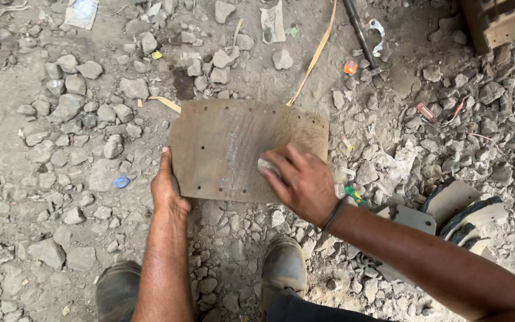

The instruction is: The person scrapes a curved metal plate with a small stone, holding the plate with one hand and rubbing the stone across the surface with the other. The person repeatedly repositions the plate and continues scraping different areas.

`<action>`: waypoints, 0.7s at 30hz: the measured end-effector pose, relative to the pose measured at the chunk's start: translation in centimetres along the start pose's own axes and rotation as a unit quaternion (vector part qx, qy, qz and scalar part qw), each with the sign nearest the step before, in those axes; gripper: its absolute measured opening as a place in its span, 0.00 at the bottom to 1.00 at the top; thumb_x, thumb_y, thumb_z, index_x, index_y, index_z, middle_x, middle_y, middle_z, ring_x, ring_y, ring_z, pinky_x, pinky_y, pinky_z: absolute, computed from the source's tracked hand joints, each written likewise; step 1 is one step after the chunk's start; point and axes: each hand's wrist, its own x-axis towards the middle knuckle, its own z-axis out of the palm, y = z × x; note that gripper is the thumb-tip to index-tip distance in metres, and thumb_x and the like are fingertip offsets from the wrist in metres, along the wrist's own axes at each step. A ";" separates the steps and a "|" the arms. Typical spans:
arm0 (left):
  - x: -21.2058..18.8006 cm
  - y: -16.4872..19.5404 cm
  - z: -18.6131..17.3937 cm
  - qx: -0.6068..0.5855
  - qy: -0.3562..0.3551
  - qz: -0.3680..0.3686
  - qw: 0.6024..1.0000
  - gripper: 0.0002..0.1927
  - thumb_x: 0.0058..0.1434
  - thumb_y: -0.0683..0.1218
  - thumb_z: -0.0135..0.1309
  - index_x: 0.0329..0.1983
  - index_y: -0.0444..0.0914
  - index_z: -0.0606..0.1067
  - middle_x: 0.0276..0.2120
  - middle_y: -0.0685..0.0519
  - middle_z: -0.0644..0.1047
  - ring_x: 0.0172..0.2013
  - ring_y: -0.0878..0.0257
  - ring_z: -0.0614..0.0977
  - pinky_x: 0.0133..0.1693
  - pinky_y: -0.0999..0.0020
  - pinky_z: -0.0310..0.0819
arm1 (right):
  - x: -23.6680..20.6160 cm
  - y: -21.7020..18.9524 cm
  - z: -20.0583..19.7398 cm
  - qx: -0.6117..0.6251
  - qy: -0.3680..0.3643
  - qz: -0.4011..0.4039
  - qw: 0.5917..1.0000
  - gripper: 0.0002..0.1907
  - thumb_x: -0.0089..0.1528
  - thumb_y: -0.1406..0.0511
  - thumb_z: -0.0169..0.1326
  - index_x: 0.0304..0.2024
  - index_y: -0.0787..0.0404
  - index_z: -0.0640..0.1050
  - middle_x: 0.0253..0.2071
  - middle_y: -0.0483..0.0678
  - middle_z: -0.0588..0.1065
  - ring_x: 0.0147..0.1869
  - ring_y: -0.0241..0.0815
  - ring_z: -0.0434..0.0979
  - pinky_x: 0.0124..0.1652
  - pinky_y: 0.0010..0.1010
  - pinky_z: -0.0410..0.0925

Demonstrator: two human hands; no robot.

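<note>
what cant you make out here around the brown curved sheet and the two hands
Head view only:
- Pale object under the right hand: fingers cover most of it; kind unclear.
- Underside of the brown curved sheet: faces the ground.
- Left hand fingertips: tucked behind the sheet's edge.
- Wooden crate: cut off by the top edge.
</note>
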 end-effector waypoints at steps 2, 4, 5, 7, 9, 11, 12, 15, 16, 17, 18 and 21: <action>0.0 -0.1 -0.1 -0.022 -0.031 0.021 0.999 0.36 0.61 0.60 0.58 0.64 0.32 0.71 0.57 0.40 0.78 0.55 0.48 0.82 0.55 0.47 0.80 | 0.5 1.2 0.1 -0.010 0.016 0.031 0.999 0.20 0.64 0.55 0.61 0.49 0.63 0.80 0.41 0.52 0.75 0.31 0.40 0.72 0.22 0.29 0.68; 0.0 -0.1 -0.2 0.005 -0.004 0.015 1.000 0.36 0.61 0.60 0.57 0.64 0.32 0.70 0.57 0.40 0.78 0.55 0.48 0.82 0.54 0.46 0.79 | 2.2 4.0 -0.3 0.038 0.024 0.218 0.975 0.15 0.67 0.57 0.60 0.49 0.61 0.81 0.38 0.50 0.74 0.30 0.37 0.72 0.25 0.30 0.69; 0.1 0.0 -0.2 0.017 0.010 0.012 1.000 0.36 0.61 0.61 0.57 0.64 0.33 0.70 0.56 0.40 0.78 0.55 0.49 0.82 0.54 0.45 0.78 | 3.1 5.3 -0.7 0.048 0.044 0.251 0.966 0.15 0.68 0.57 0.60 0.49 0.62 0.80 0.40 0.49 0.75 0.31 0.37 0.73 0.27 0.28 0.70; 0.3 0.0 -0.2 0.005 -0.001 0.018 1.000 0.36 0.61 0.60 0.57 0.64 0.32 0.70 0.57 0.40 0.78 0.55 0.49 0.82 0.54 0.46 0.79 | 4.0 6.0 -1.3 0.058 0.056 0.292 0.953 0.16 0.69 0.57 0.60 0.49 0.63 0.80 0.41 0.49 0.76 0.33 0.37 0.75 0.30 0.26 0.72; 0.5 0.1 -0.1 0.002 -0.003 0.020 1.000 0.36 0.61 0.60 0.58 0.64 0.32 0.70 0.58 0.40 0.78 0.54 0.49 0.82 0.54 0.47 0.79 | 3.8 4.6 -1.8 0.057 0.044 0.301 0.951 0.17 0.67 0.57 0.60 0.49 0.64 0.80 0.40 0.50 0.77 0.34 0.37 0.76 0.31 0.25 0.73; 0.7 0.1 -0.1 0.011 0.010 0.014 1.000 0.36 0.61 0.60 0.58 0.64 0.32 0.71 0.58 0.41 0.77 0.54 0.49 0.82 0.54 0.47 0.78 | 2.6 1.2 -1.7 0.138 0.078 0.166 0.973 0.15 0.70 0.58 0.60 0.42 0.64 0.73 0.35 0.50 0.72 0.32 0.40 0.71 0.28 0.25 0.70; 0.8 0.0 -0.1 0.006 0.005 0.015 1.000 0.36 0.61 0.60 0.58 0.64 0.32 0.71 0.58 0.41 0.78 0.54 0.49 0.82 0.54 0.47 0.78 | 2.0 -0.4 -1.6 0.092 0.061 0.069 0.991 0.12 0.69 0.60 0.59 0.44 0.62 0.75 0.39 0.51 0.74 0.36 0.41 0.73 0.29 0.26 0.71; 0.9 -0.2 -0.2 -0.005 -0.014 0.018 1.000 0.35 0.61 0.60 0.57 0.63 0.32 0.71 0.58 0.41 0.78 0.54 0.49 0.83 0.54 0.47 0.79 | 2.4 -1.7 -1.4 -0.004 0.043 -0.060 0.997 0.13 0.65 0.60 0.57 0.48 0.59 0.79 0.42 0.55 0.75 0.39 0.44 0.75 0.28 0.28 0.70; 0.8 -0.3 -0.2 -0.013 -0.025 0.018 0.999 0.35 0.61 0.60 0.57 0.63 0.33 0.71 0.57 0.41 0.78 0.54 0.49 0.83 0.53 0.47 0.79 | 2.9 -1.1 -1.4 -0.029 0.042 -0.077 0.996 0.14 0.64 0.59 0.57 0.48 0.59 0.79 0.42 0.57 0.74 0.39 0.45 0.74 0.27 0.28 0.69; 0.8 -0.3 -0.2 -0.023 -0.034 0.020 0.999 0.35 0.61 0.61 0.57 0.62 0.33 0.71 0.57 0.41 0.78 0.54 0.50 0.83 0.53 0.48 0.80 | 3.9 0.0 -1.4 0.024 0.011 0.056 0.998 0.12 0.66 0.59 0.58 0.45 0.61 0.77 0.38 0.51 0.73 0.34 0.41 0.72 0.26 0.29 0.68; 0.7 -0.3 -0.2 -0.025 -0.034 0.020 0.999 0.35 0.61 0.60 0.58 0.62 0.32 0.71 0.57 0.41 0.78 0.54 0.50 0.83 0.53 0.48 0.80 | 5.0 1.4 -1.4 0.078 -0.021 0.188 0.979 0.13 0.69 0.58 0.59 0.41 0.62 0.75 0.33 0.46 0.73 0.30 0.38 0.70 0.25 0.30 0.67; 0.5 0.0 -0.1 -0.020 -0.020 0.017 0.999 0.35 0.60 0.60 0.58 0.62 0.32 0.71 0.57 0.42 0.79 0.53 0.50 0.83 0.53 0.47 0.80 | 6.1 3.1 -1.5 0.024 0.047 0.122 0.991 0.14 0.68 0.58 0.62 0.52 0.58 0.80 0.41 0.50 0.72 0.38 0.38 0.72 0.34 0.29 0.73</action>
